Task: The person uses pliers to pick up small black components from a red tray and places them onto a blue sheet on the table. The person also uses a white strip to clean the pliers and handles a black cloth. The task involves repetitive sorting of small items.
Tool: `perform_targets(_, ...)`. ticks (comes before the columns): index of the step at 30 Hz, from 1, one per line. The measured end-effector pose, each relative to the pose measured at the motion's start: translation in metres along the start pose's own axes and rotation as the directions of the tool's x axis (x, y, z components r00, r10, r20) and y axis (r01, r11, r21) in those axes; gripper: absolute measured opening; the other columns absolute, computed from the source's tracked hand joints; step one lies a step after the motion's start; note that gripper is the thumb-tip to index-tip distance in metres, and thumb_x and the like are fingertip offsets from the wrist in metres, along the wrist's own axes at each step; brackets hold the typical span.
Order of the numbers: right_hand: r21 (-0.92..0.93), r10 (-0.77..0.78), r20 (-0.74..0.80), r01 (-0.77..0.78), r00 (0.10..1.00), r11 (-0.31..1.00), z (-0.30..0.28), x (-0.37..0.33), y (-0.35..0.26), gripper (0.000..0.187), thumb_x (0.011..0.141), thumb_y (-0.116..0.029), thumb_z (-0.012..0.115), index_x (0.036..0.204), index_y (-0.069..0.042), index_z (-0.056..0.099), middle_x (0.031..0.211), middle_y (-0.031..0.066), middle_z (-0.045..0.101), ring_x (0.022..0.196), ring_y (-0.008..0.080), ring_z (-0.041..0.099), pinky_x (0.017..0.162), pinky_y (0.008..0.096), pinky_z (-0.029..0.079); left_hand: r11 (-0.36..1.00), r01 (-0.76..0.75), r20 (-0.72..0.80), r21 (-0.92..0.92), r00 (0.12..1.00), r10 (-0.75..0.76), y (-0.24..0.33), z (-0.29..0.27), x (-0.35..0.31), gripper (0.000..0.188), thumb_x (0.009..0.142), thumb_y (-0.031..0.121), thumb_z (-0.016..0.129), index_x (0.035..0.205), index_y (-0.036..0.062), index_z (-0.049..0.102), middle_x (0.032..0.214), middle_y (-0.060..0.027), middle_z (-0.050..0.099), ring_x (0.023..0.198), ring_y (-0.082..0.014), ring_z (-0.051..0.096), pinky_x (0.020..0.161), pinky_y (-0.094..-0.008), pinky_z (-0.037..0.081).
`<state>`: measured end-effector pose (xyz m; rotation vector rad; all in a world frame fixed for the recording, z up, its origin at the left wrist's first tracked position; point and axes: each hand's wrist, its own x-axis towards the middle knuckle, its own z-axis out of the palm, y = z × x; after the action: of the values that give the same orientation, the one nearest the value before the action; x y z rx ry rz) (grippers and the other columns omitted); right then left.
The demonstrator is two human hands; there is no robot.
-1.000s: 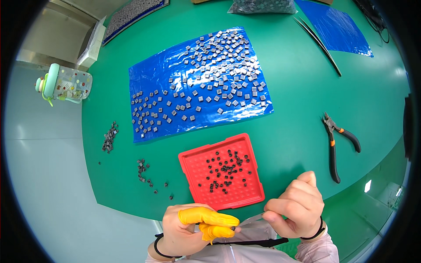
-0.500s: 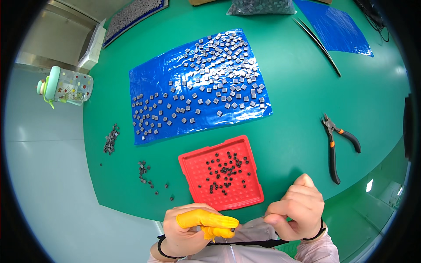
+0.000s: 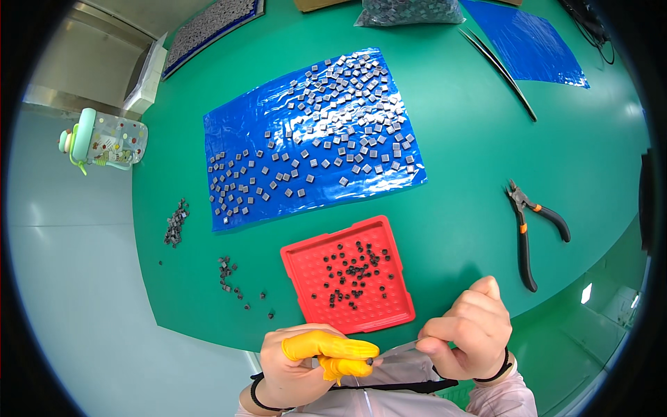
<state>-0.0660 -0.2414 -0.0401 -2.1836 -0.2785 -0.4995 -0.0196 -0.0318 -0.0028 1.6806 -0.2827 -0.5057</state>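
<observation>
My left hand [image 3: 299, 358] has yellow finger cots [image 3: 333, 345] on its thumb and forefinger. It pinches a small black part [image 3: 369, 361] at the fingertips, too small to make out fully. My right hand [image 3: 470, 325] is closed, thumb against curled forefinger. From that pinch a thin pale strand [image 3: 399, 347] runs toward the black part; a fine line also hangs below my left fingers. Just beyond both hands lies a red tray [image 3: 297, 267] with many small black round parts [image 3: 358, 270] scattered in it.
Grey square pieces [image 3: 313, 163] cover a blue sheet [image 3: 264, 121] on the green table [image 3: 458, 208]. Dark pieces [image 3: 176, 224] lie in loose piles at left. Cutting pliers [image 3: 524, 229] and tweezers [image 3: 504, 73] are at right. A bottle [image 3: 114, 139] stands left; a filled bag [image 3: 410, 10] sits at back.
Both hands keep nearly the same places and stay closed. The pale strand between them shows more plainly now, and the black part sticks out further at my left fingertips. The whole view has shifted slightly.
</observation>
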Motion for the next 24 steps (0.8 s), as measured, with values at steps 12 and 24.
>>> perform_targets(12,-0.211,-0.039,-0.028,0.032,0.999,0.977,0.0013,-0.0073,-0.0065,0.026,0.082,-0.037,0.067,0.073,-0.014,0.058,0.058,-0.0071,0.047,0.049,0.0113,0.040,0.057,0.0297,0.027,0.992,0.068,-0.108,0.105,0.993,-0.057,-0.0019,0.0029,-0.0052,0.017,0.068,0.003,0.078,0.083,-0.0004,0.069,0.072,-0.0068,0.068,0.062,-0.0147,0.066,0.053,-0.0219,0.049)
perform_targets(24,-0.037,-0.024,-0.023,0.023,0.999,0.999,-0.0013,0.0004,-0.0008,0.020,0.069,-0.024,0.077,0.075,-0.012,0.063,0.053,-0.0062,0.038,0.046,0.0109,0.035,0.052,0.0276,0.023,0.993,-0.082,-0.083,0.080,0.993,0.089,-0.0013,0.0064,0.0022,0.019,0.065,-0.004,0.076,0.083,-0.0001,0.069,0.072,-0.0084,0.068,0.063,-0.0175,0.066,0.056,-0.0251,0.052)
